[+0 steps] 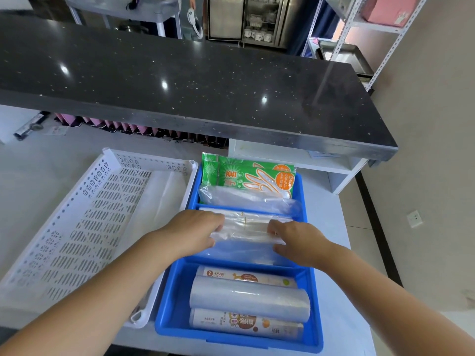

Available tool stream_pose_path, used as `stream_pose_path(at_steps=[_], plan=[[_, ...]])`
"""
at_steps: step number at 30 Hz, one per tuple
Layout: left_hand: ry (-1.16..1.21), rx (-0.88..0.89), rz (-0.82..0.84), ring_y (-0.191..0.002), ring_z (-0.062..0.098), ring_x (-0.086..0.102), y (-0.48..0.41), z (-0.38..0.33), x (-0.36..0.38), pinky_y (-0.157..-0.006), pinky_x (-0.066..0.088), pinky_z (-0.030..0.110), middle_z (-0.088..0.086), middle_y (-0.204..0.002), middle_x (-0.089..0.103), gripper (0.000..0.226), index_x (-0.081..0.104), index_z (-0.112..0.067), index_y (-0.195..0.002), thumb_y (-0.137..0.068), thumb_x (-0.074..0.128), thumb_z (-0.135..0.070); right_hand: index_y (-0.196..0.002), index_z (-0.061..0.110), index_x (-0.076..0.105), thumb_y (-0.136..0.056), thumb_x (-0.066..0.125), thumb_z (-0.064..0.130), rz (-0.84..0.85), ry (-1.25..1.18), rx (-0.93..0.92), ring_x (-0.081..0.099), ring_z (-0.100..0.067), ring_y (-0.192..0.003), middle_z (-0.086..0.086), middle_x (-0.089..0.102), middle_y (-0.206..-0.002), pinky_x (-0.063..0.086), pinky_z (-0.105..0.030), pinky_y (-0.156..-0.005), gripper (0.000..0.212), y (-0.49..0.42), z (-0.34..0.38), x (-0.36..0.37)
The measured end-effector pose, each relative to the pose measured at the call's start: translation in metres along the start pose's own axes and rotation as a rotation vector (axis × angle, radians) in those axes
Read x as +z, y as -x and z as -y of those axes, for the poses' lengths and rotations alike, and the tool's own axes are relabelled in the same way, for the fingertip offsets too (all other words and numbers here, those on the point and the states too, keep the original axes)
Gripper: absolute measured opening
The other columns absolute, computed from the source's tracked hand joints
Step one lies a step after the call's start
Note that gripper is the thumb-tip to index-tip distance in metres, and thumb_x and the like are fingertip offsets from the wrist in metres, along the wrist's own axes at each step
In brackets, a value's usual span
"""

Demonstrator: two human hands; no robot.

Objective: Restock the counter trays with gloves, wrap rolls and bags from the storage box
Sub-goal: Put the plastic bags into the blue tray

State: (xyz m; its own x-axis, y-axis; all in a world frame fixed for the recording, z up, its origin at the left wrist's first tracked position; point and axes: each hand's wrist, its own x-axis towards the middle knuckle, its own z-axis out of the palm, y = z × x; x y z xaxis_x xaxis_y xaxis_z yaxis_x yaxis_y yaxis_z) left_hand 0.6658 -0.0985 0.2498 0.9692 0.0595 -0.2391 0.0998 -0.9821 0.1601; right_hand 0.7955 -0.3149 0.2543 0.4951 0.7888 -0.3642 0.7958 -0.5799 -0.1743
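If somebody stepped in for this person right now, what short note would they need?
Left hand and right hand: each grips an end of a clear bag stack over the blue tray's middle compartment.
Far compartment: green glove packs.
Near compartment: three wrap rolls.
White storage box, left of the tray: looks nearly emptied.
Left: settle the bags, let go.

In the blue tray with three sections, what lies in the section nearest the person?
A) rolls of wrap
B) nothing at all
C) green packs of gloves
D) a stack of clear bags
A: three rolls of wrap lie side by side in the nearest section of the blue tray, while the green glove packs sit in the farthest one and both hands press clear bags into the middle.
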Motion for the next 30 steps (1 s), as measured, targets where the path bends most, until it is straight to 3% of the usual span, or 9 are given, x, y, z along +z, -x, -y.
stream_pose_path(at_steps=[6,10,14,17,25,30], plan=[[-0.017,0.022,0.128,-0.082,0.026,0.057,0.000,0.002,0.005,-0.060,0.031,0.028,0.006,-0.096,0.065,0.015,0.054,-0.023,-0.097,-0.084,0.046,-0.020,-0.117,0.025,0.050,-0.089,0.051,0.032,0.188,0.078,-0.091,0.059,-0.023,-0.099,-0.003,0.062,-0.116,0.049,-0.032,-0.082,0.029,0.001,0.001,-0.005],[-0.173,0.039,0.076,-0.076,0.026,0.052,-0.004,-0.001,0.003,-0.061,0.030,0.029,0.005,-0.081,0.059,0.017,0.057,-0.016,-0.092,-0.081,0.047,-0.008,-0.117,0.018,0.056,-0.092,0.046,0.025,0.128,0.208,-0.096,0.059,-0.026,-0.102,-0.007,0.064,-0.115,0.049,-0.036,-0.090,0.028,-0.002,0.006,-0.007],[-0.257,0.075,-0.075,-0.102,0.023,0.052,-0.006,0.002,0.003,-0.083,0.035,0.031,0.002,-0.103,0.058,0.023,0.058,-0.017,-0.102,-0.080,0.055,-0.024,-0.114,0.013,0.057,-0.088,0.054,0.041,-0.025,0.458,-0.135,0.050,-0.027,-0.108,-0.008,0.060,-0.115,0.039,-0.038,-0.093,0.038,-0.003,0.004,-0.006],[-0.167,0.078,-0.184,-0.113,0.020,0.046,-0.006,0.007,0.004,-0.094,0.035,0.031,-0.002,-0.118,0.050,0.053,0.049,-0.021,-0.123,-0.075,0.063,-0.040,-0.122,0.015,0.048,-0.078,0.061,0.055,-0.101,0.343,-0.112,0.043,-0.026,-0.113,-0.005,0.050,-0.120,0.036,-0.038,-0.095,0.061,-0.005,-0.005,-0.013],[-0.167,0.032,-0.107,-0.115,0.019,0.047,-0.005,-0.003,0.013,-0.094,0.032,0.030,-0.002,-0.121,0.050,0.051,0.046,-0.022,-0.126,-0.078,0.059,-0.027,-0.126,0.019,0.043,-0.081,0.061,0.051,-0.163,0.202,-0.157,0.044,-0.024,-0.113,-0.004,0.048,-0.124,0.037,-0.036,-0.098,0.058,-0.008,-0.010,-0.005],[-0.069,-0.074,-0.189,-0.122,0.016,0.043,0.008,-0.007,0.005,-0.102,0.026,0.028,-0.006,-0.131,0.047,0.064,0.040,-0.025,-0.136,-0.077,0.064,-0.031,-0.124,0.020,0.048,-0.082,0.062,0.048,-0.243,0.163,-0.226,0.048,-0.024,-0.112,-0.003,0.054,-0.122,0.039,-0.038,-0.097,0.053,-0.013,-0.009,-0.013]])
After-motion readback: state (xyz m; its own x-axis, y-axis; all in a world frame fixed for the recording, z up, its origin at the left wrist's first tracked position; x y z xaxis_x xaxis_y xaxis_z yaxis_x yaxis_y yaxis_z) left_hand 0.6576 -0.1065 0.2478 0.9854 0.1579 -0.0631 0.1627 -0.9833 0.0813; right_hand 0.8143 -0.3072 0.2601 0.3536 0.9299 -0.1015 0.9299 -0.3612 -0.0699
